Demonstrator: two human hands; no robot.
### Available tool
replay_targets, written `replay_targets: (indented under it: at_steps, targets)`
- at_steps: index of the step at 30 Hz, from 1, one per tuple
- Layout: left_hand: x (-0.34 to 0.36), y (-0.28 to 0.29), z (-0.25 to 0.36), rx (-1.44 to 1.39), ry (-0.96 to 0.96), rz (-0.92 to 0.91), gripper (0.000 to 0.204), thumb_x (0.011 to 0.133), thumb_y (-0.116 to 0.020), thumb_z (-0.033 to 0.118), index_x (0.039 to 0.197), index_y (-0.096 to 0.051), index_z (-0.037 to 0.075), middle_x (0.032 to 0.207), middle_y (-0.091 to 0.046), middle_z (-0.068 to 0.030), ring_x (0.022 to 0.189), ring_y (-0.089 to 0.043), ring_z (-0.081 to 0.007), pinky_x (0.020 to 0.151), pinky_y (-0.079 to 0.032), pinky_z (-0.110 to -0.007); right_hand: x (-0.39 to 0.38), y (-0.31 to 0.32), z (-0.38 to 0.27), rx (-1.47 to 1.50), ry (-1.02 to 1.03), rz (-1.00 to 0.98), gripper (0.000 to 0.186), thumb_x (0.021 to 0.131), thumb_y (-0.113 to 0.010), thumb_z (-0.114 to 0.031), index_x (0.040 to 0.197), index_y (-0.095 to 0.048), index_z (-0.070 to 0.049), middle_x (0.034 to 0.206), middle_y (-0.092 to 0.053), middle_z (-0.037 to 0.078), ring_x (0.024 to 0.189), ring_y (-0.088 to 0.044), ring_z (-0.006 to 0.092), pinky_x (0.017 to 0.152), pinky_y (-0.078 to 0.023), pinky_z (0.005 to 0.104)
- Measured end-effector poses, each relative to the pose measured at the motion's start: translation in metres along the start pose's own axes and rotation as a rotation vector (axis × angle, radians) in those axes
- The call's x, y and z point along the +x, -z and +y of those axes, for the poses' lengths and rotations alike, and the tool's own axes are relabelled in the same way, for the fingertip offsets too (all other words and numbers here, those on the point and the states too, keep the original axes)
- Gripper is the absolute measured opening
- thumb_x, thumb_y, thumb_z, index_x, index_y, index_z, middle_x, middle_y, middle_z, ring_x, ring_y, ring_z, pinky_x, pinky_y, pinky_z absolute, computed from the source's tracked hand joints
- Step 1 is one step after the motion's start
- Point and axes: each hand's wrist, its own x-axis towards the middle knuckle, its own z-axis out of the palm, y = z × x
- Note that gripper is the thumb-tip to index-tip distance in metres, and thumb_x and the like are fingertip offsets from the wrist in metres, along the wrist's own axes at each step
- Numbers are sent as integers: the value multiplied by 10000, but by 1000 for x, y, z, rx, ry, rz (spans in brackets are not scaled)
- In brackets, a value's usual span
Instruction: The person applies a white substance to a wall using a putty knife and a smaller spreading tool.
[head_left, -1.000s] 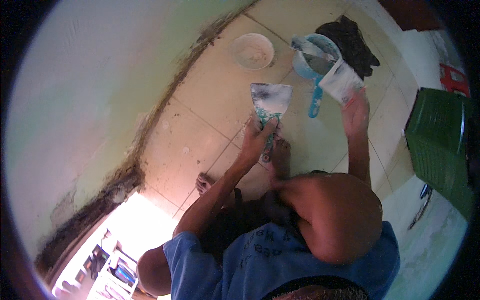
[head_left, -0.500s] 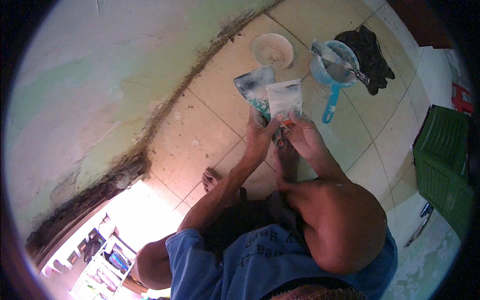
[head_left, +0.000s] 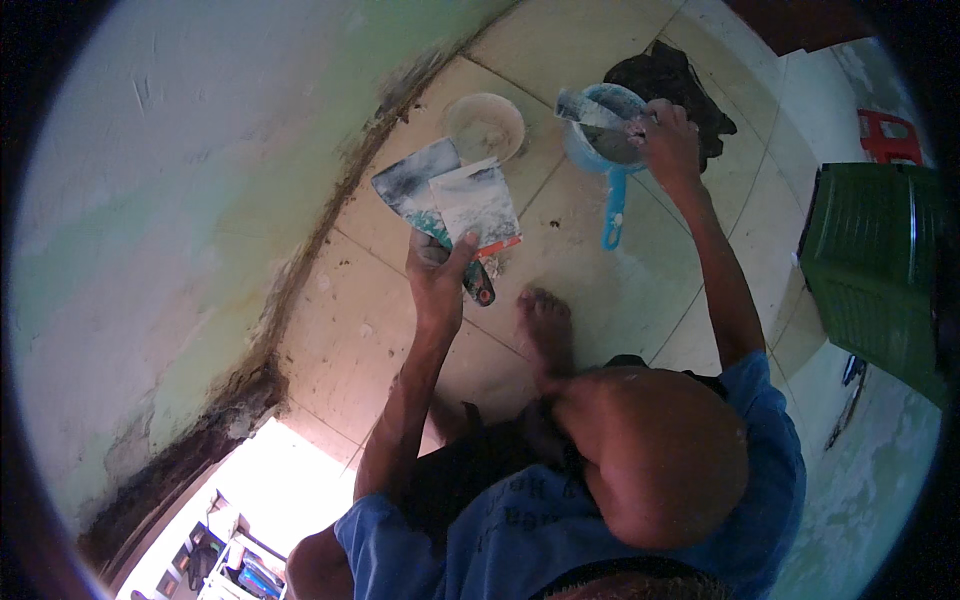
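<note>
My left hand (head_left: 437, 280) is closed round a wide putty knife (head_left: 405, 185) with a dark green handle. Under the same thumb it pins a flat white scraper (head_left: 475, 205) with an orange edge against the blade. Both are smeared with pale putty. At the far right of centre, my right hand (head_left: 668, 148) grips the handle end of a second putty knife (head_left: 590, 112). That one lies across the mouth of a blue long-handled dipper (head_left: 613, 215), with grey-white putty inside. The fingertips there are partly hidden.
A pale round bowl (head_left: 519, 133) stands left of the dipper, near the stained wall (head_left: 180, 200). Behind the dipper lies a black plastic bag (head_left: 712, 125). At the right are a green plastic piece (head_left: 870, 260) and a red plastic one (head_left: 890, 138). My bare foot (head_left: 545, 320) rests on the tiles.
My right hand has left the white scraper and reached up and right to the putty knife on the dipper. My left hand now holds both scraping tools alone. The view has shifted.
</note>
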Motion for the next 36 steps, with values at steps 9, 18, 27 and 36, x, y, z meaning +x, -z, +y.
replay_targets:
  at_steps: [9,18,27,36]
  targets:
    - [2,3,-1,-100,216,-196,396,896,-616,-29,1273,-494,-11,1151,-636,-113,975,-631,-144,753,-534,-283,8,96,28,-36,152,-70,221,848,-669,-150,1068,-649,-132,941,-670,110,828,-685,292,712,-544,405]
    - [-24,-71,-59,-299,481,-506,350,887,-640,11,1226,-556,-1,1167,-647,-96,1026,-619,-179,876,-507,-323,47,25,0,-195,594,-142,100,729,-681,-105,815,-671,-56,739,-684,133,704,-702,295,577,-546,422]
    - [-21,-102,-89,-291,391,-480,411,877,-661,26,1268,-540,-15,1218,-632,-100,1072,-597,-187,954,-454,-335,29,-14,9,33,294,-264,76,749,-661,-93,787,-659,-27,757,-685,177,721,-701,331,624,-556,454]
    - [-13,-68,-86,-39,239,-444,399,880,-675,58,1247,-547,-31,1167,-653,-110,1062,-601,-184,939,-474,-347,35,-7,-19,120,205,-446,166,775,-660,-169,794,-659,-3,767,-675,206,738,-698,356,635,-557,479]
